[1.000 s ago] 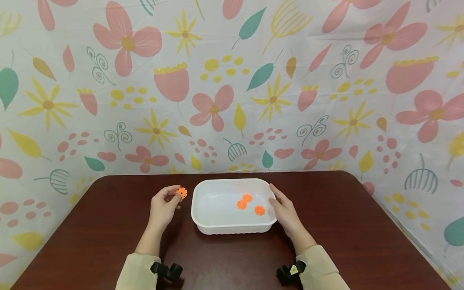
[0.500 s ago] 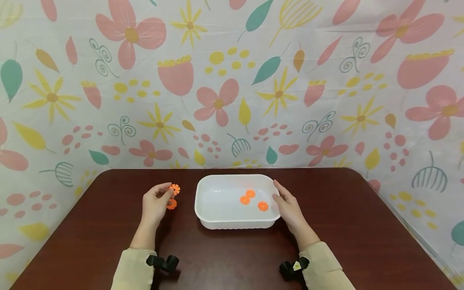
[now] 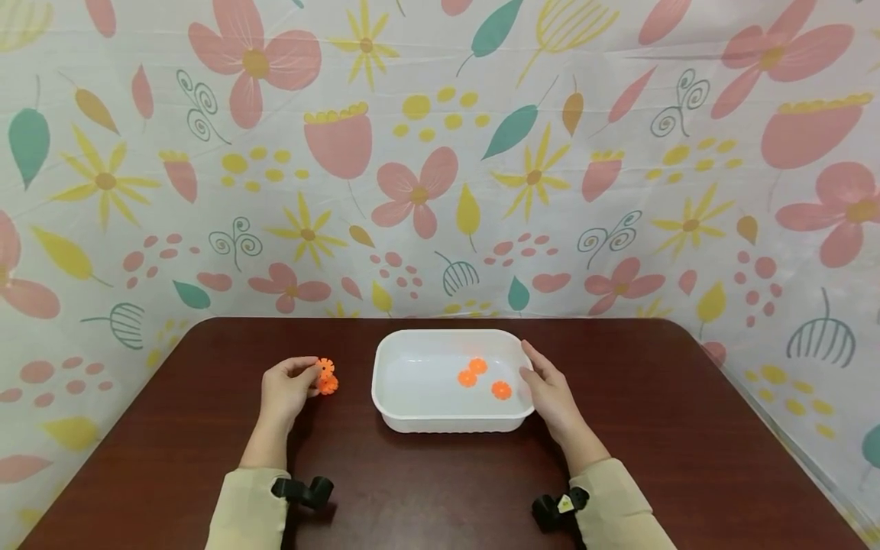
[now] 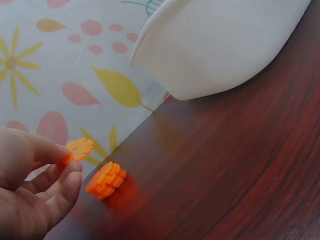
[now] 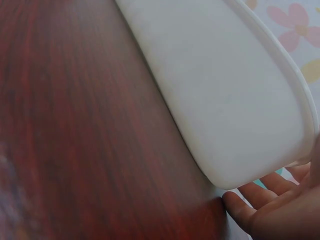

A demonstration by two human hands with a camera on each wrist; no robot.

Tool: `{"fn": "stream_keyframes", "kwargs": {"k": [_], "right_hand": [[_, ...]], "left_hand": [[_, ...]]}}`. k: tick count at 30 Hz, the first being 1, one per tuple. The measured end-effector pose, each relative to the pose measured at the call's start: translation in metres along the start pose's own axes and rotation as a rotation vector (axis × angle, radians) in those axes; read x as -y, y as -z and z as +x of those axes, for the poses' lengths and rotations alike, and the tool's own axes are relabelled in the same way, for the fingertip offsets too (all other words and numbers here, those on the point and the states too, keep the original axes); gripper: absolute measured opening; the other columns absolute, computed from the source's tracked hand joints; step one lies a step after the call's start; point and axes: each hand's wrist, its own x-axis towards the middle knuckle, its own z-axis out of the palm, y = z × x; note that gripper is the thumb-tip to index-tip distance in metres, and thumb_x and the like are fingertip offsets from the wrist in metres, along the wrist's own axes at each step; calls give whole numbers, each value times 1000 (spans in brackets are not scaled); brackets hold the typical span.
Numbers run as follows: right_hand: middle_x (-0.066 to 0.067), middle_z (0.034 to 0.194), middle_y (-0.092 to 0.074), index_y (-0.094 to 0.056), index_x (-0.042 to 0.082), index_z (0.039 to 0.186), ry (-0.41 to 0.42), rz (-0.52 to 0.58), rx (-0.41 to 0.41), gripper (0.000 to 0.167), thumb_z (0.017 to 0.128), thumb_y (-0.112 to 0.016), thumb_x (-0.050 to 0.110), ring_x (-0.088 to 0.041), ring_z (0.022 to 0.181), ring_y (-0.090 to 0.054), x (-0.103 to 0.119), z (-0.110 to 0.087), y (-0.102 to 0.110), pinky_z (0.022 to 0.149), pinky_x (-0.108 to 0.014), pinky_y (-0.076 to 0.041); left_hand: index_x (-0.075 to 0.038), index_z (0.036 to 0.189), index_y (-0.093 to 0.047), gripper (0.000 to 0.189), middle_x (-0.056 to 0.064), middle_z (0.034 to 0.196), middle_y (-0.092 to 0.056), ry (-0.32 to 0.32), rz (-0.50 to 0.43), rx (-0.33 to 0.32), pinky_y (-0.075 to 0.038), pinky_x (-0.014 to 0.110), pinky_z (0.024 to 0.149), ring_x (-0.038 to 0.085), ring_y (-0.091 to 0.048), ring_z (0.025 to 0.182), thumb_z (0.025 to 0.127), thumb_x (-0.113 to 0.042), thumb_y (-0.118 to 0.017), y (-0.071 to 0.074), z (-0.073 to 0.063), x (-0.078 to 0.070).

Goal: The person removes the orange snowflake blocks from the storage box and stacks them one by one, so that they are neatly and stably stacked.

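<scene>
My left hand (image 3: 283, 393) pinches an orange notched plastic disc (image 4: 83, 147) between thumb and fingertips. Right below that disc, a short stack of matching orange discs (image 4: 107, 180) stands on the table to the left of the white plastic tub (image 3: 450, 424). Three orange discs (image 3: 501, 390) lie on the tub's floor in its right half, two of them close together. At the tub's right end, my right hand (image 3: 551, 393) grips the rim, thumb on top and fingers along the outer wall, as the right wrist view (image 5: 265, 200) also shows.
The dark red-brown wooden table (image 3: 440, 489) reaches back to a white cloth (image 3: 440, 153) printed with flowers and leaves. A black camera (image 3: 305, 492) is strapped to the left wrist and another (image 3: 558, 508) to the right.
The left hand has moved left, away from the tub, with the disc now over the stack, which has come into view beside it. The right hand stays at the tub's right end.
</scene>
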Motion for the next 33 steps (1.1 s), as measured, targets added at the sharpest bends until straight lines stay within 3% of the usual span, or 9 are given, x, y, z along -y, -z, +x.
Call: {"fn": "stream_keyframes", "kwargs": {"k": [8,16,33], "right_hand": [[-7,157,-22,-27,19,150,-7,-7,0,50,101,-39,19,-26,145,-18,2,0,0,117,-45,-19],[-6,157,-22,-27,19,150,-5,-7,7,50,101,-39,19,-26,145,-18,3,1,-1,117,-46,-19],[-6,157,-21,-26,21,150,-18,-15,8,52,101,-40,19,-25,145,-18,-1,1,0,116,-45,-22]], "left_hand": [[2,122,-59,32,15,110,-59,32,46,39,-56,26,65,8,-62,72,95,-13,-55,6,2,2],[2,122,-60,31,19,117,-57,35,80,51,-55,25,64,9,-62,73,95,-14,-55,8,3,6],[-1,124,-59,31,18,108,-60,26,153,68,-54,25,65,15,-61,78,96,-14,-54,11,7,12]]}}
